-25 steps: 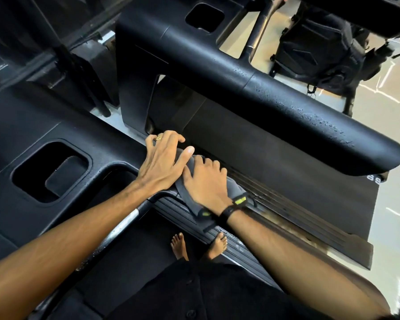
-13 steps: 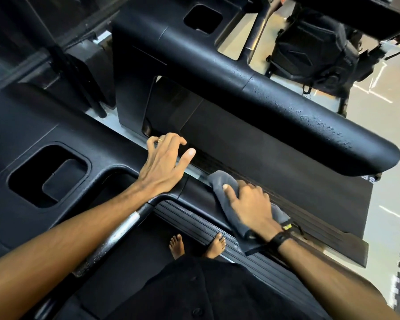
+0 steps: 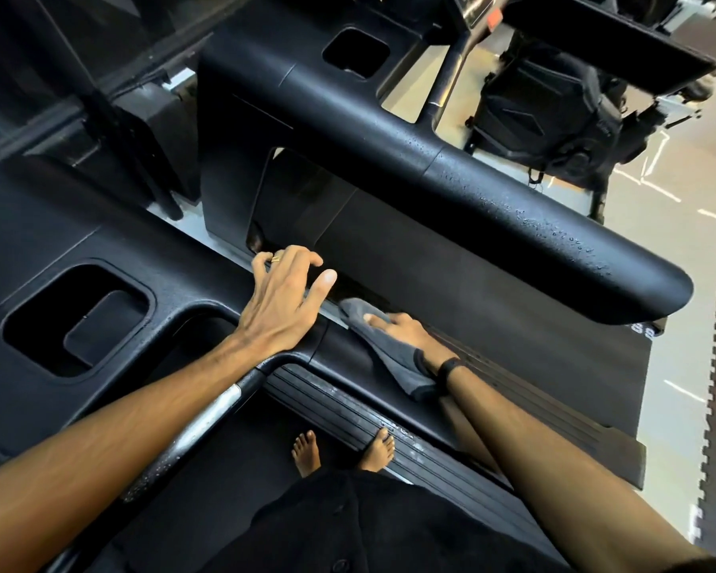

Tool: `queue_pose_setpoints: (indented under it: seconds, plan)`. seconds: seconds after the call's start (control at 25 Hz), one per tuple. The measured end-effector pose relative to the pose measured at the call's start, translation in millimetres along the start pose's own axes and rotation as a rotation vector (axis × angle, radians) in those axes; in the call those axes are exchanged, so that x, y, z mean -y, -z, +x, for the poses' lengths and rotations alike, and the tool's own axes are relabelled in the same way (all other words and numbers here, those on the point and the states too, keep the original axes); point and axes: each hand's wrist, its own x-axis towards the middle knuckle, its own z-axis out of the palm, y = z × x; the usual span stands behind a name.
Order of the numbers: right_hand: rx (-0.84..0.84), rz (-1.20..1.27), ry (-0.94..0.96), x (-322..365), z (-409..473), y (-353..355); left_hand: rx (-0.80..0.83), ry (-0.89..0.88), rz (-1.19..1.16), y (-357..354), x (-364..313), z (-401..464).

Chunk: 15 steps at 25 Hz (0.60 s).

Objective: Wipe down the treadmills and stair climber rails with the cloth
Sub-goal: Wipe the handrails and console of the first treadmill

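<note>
On treadmill rail (image 3: 340,353), cloth (image 3: 393,357) lengthwise under flat right hand (image 3: 402,328), left hand (image 3: 282,299) spread.

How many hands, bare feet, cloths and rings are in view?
Hands: 2, left hand and right hand
Bare feet: 2
Grey cloth: 1
Ring: 1
Total: 6

A dim, low-contrast scene is shown, dominated by black machine surfaces whose detail is lost in shadow at the upper left of the frame. Daylight is thrown from the upper right, where the pale floor (image 3: 654,250) is brightly lit and nearly washed out. Straight edges are bent by wide-angle distortion toward the corners. Focus is slightly soft throughout.
</note>
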Motion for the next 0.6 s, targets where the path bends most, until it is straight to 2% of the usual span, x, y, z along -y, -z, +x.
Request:
queue_pose_setpoints:
  seconds: [0.08, 0.16, 0.24, 0.36, 0.44, 0.6]
  plan:
    - [-0.094, -0.043, -0.018, -26.0, -23.3, 6.9, 0.005, 0.008, -0.007, 0.3, 0.3, 1.0]
    - [-0.246, -0.217, -0.015, -37.5, -48.8, 4.3, 0.022, 0.003, 0.006, -0.3, -1.7, 2.0]
    - [-0.429, -0.448, 0.021, -21.0, -66.2, -14.3, 0.047, -0.002, 0.031, -0.2, -2.9, 3.3]
    - [-0.531, -0.569, 0.152, 30.5, -64.8, -52.0, 0.043, 0.003, 0.034, 0.8, -2.2, 3.0]
    - [-0.485, -0.492, 0.202, 55.6, -43.4, -57.9, 0.015, 0.015, 0.020, 1.3, -3.5, 1.7]
    - [-0.097, -0.092, 0.093, 49.9, 13.1, -26.0, -0.003, 0.028, 0.027, 1.4, -3.4, 1.0]
